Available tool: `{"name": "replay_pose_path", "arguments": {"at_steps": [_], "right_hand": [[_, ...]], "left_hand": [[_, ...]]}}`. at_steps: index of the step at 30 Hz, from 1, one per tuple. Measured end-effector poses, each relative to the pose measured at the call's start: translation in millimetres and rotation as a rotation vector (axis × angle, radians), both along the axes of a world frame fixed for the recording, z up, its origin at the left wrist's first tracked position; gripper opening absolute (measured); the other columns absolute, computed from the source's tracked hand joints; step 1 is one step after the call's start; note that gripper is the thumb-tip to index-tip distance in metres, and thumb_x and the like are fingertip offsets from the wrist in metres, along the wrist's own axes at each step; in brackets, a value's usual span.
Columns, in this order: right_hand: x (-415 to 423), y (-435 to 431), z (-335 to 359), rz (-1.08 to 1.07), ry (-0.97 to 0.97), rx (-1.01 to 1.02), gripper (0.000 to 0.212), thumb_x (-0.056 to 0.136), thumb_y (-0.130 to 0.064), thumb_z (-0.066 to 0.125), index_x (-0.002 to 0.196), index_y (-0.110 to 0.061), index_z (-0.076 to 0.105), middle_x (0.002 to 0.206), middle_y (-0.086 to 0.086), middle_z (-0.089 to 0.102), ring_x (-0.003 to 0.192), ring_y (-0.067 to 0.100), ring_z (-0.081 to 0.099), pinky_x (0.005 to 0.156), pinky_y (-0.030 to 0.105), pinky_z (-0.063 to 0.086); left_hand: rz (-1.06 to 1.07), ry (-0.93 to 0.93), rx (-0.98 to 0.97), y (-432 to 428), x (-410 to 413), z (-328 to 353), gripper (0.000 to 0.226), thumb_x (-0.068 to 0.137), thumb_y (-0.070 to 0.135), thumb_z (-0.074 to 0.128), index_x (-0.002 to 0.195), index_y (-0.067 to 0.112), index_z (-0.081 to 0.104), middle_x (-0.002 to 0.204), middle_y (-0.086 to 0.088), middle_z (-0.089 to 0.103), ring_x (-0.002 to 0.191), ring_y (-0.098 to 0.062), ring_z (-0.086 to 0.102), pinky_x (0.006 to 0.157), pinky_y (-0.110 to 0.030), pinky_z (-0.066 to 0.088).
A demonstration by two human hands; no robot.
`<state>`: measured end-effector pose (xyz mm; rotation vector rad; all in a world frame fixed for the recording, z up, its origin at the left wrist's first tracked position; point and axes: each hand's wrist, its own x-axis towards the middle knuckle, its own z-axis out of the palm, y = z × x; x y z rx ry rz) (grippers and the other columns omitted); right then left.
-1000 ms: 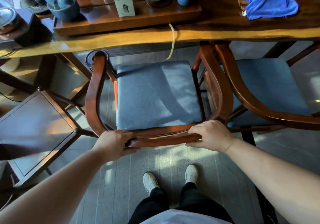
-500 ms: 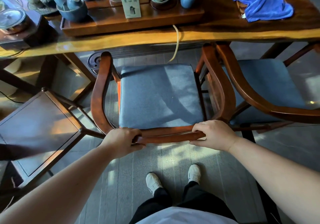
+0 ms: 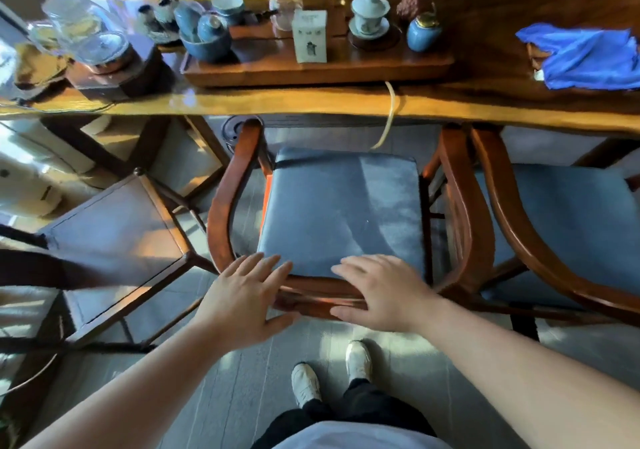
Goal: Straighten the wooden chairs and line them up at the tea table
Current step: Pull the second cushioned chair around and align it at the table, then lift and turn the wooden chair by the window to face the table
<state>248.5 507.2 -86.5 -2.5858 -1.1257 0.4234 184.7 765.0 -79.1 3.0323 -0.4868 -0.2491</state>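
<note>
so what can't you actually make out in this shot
- Right chair, head view: its right side is cut off by the frame edge.
- Middle chair: front legs hidden under the tea table and its own cushion.
- Left hand and right hand: open over the back rail; contact unclear.
- White box: print too small to read.
- Glassware, far left: motion-blurred.

Small white box (image 3: 309,36) on the tea tray (image 3: 346,69): dark print, too blurred to read.
</note>
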Motion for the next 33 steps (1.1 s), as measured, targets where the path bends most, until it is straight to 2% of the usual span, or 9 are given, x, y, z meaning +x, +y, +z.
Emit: {"name": "replay_pose_path", "arguments": {"at_steps": [3,6,8,10,13,17,23,27,33], "right_hand": [[10,24,1,0.007,-0.062,0.013,0.071,0.08,-0.068,0.04,0.125,-0.017,0.059,0.123,0.011,0.064,0.107,0.032,0.063,0.089,0.045,0.051],[28,52,14,0.07,-0.077,-0.039,0.078,0.078,-0.07,0.037,0.136,-0.019,0.049,0.139,0.016,0.053,0.123,0.035,0.053,0.101,0.05,0.042],[39,75,24,0.119,-0.117,-0.058,0.079,0.077,-0.069,0.041,0.138,-0.02,0.047,0.142,0.017,0.05,0.126,0.035,0.05,0.104,0.051,0.04],[45,99,30,0.165,-0.15,-0.07,0.075,0.074,-0.068,0.047,0.131,-0.02,0.054,0.133,0.016,0.058,0.116,0.033,0.058,0.097,0.05,0.047],[48,138,34,0.234,-0.139,-0.054,0.072,0.071,-0.067,0.046,0.123,-0.019,0.06,0.123,0.015,0.064,0.108,0.031,0.063,0.089,0.048,0.053],[42,202,47,0.327,-0.166,-0.04,0.071,0.071,-0.066,0.044,0.122,-0.019,0.061,0.122,0.016,0.065,0.105,0.032,0.064,0.088,0.046,0.054],[26,303,59,0.403,-0.186,-0.065,0.071,0.071,-0.065,0.044,0.123,-0.018,0.059,0.12,0.016,0.065,0.104,0.03,0.064,0.085,0.046,0.055],[13,369,59,0.438,-0.176,-0.095,0.07,0.074,-0.066,0.045,0.122,-0.017,0.06,0.12,0.015,0.065,0.103,0.03,0.065,0.083,0.044,0.057],[-13,472,58,0.523,-0.185,-0.068,0.072,0.078,-0.066,0.039,0.129,-0.018,0.056,0.129,0.016,0.06,0.108,0.031,0.063,0.087,0.045,0.054]], "left_hand": [[0.066,-0.015,0.079,10,-7,16,0.079,0.081,0.07,0.045,0.139,0.018,0.045,0.135,-0.009,0.056,0.125,-0.033,0.048,0.104,-0.049,0.04],[0.191,-0.034,0.135,27,-14,35,0.079,0.077,0.069,0.052,0.136,0.017,0.049,0.132,-0.008,0.058,0.122,-0.032,0.051,0.102,-0.048,0.042],[0.269,-0.053,0.163,42,-23,45,0.076,0.076,0.066,0.053,0.134,0.016,0.052,0.13,-0.009,0.06,0.121,-0.031,0.053,0.103,-0.044,0.039],[0.335,-0.066,0.168,58,-32,53,0.073,0.078,0.064,0.05,0.131,0.015,0.054,0.129,-0.009,0.06,0.12,-0.031,0.054,0.104,-0.043,0.037],[0.439,-0.099,0.175,88,-52,61,0.068,0.079,0.06,0.047,0.125,0.011,0.059,0.126,-0.011,0.062,0.116,-0.032,0.056,0.099,-0.042,0.034],[0.55,-0.09,0.203,144,-83,63,0.067,0.078,0.057,0.05,0.125,0.01,0.059,0.124,-0.012,0.063,0.113,-0.034,0.057,0.095,-0.046,0.047],[0.676,-0.17,0.201,236,-118,60,0.064,0.079,0.055,0.048,0.12,0.009,0.062,0.118,-0.013,0.066,0.11,-0.033,0.059,0.097,-0.039,0.034],[0.853,-0.206,0.157,297,-144,65,0.064,0.078,0.055,0.046,0.122,0.011,0.062,0.12,-0.011,0.065,0.112,-0.033,0.058,0.093,-0.045,0.048],[1.092,-0.222,0.148,379,-186,65,0.066,0.08,0.055,0.05,0.126,0.009,0.059,0.123,-0.013,0.064,0.115,-0.031,0.056,0.092,-0.044,0.049]]}}
